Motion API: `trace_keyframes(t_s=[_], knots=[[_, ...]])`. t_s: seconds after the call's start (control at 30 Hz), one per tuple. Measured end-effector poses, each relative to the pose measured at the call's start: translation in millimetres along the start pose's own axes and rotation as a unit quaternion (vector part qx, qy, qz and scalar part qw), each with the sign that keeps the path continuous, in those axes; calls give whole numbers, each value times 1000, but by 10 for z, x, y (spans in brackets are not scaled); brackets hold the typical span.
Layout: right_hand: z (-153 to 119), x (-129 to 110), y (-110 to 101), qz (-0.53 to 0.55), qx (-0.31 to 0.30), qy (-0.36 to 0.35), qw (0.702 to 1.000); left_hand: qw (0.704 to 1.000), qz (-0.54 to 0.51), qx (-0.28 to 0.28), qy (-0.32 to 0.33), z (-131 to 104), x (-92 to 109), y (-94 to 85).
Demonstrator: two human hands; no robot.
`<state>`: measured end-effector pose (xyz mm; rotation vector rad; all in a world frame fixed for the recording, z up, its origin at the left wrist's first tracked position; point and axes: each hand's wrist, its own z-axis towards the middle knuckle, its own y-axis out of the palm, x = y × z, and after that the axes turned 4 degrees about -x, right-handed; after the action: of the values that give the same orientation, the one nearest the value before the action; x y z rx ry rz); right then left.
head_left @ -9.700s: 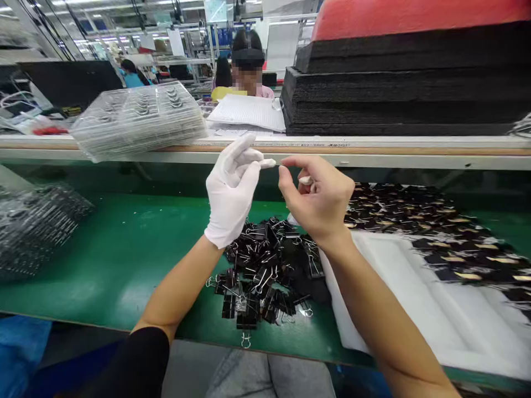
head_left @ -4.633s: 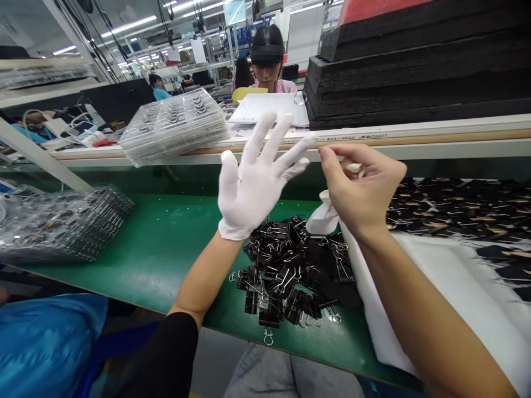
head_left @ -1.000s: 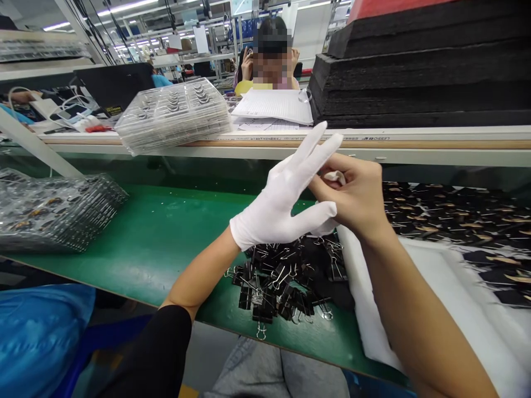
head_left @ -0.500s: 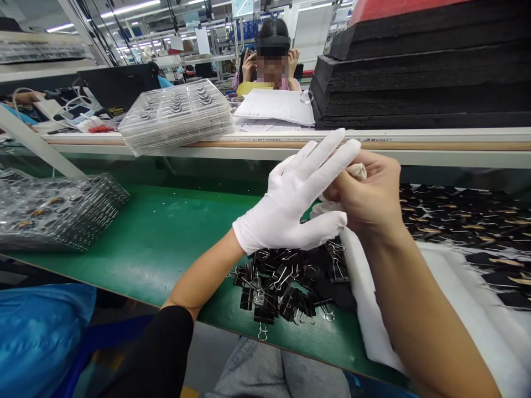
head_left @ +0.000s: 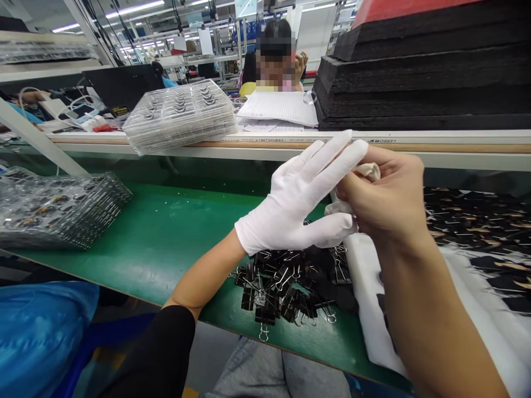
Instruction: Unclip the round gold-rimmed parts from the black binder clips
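Note:
My left hand point(head_left: 301, 202) wears a white glove, its fingers stretched out over the green bench point(head_left: 166, 237). Right beside it, my bare right hand point(head_left: 385, 193) has its fingers closed on a bunched white cloth point(head_left: 368, 171), likely a glove, partly hidden behind the left fingers. Below the gloved hand lies a pile of black binder clips point(head_left: 277, 287) with silver handles. White padding point(head_left: 369, 304) lies under my right forearm, with many dark pieces point(head_left: 473, 221) to its right.
Clear trays point(head_left: 62, 210) are stacked at the left. On the shelf ledge stand more clear trays point(head_left: 180, 113), papers point(head_left: 280, 108) and a tall stack of black sheets point(head_left: 415, 83). A person point(head_left: 276, 55) faces me beyond; blue fabric point(head_left: 45, 337) is at lower left.
My right hand has shifted right, with the bunched cloth still in its fingers. My left hand stays stretched out, slightly further right. The person opposite has lowered one hand.

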<state>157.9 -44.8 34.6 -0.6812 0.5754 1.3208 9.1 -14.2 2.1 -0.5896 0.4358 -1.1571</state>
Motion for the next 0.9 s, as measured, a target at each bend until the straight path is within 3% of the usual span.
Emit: trace_keyframes(t_s=[0.13,0.33,0.47,0.6,0.7,0.9], knots=[[-8,-71,5,-40,25,-17,999,1000,-17,-12,-7,-8,27,0],[-11,-5,66,-16,39,0,999,999,-12,-28,-21,-19,93,-11],[1,119,57,-41,0,-94,995,997,-18,-60,-35,-19,172,-41],[-6,180,72,-45,7,-152,987,997,-22,-64,-47,-13,222,-46],[-9,176,97,-33,12,-135,990,996,-16,-66,-53,-10,191,-33],[37,190,91,19,34,-28,999,998,-17,-33,-50,-22,51,-12]])
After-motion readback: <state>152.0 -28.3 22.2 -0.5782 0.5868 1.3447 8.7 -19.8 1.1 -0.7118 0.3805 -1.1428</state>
